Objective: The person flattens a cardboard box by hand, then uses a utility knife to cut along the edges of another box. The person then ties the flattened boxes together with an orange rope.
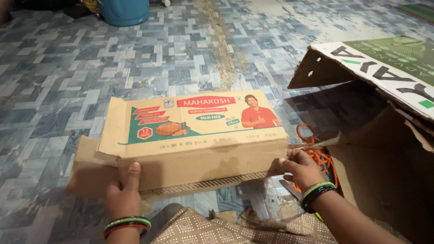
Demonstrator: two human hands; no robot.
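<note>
Both hands gripped a flattened cardboard box (197, 134) on the tiled floor (40, 102): left hand (123, 192) clasping its near edge, right hand (301, 168) pinching its right corner, long axis running left-right, printed face up.

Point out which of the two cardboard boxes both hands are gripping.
The flattened brown box with the teal and red printed panel, in front of the person. The left hand and right hand grip its near edge; the big green-and-white box sits untouched at right.
</note>
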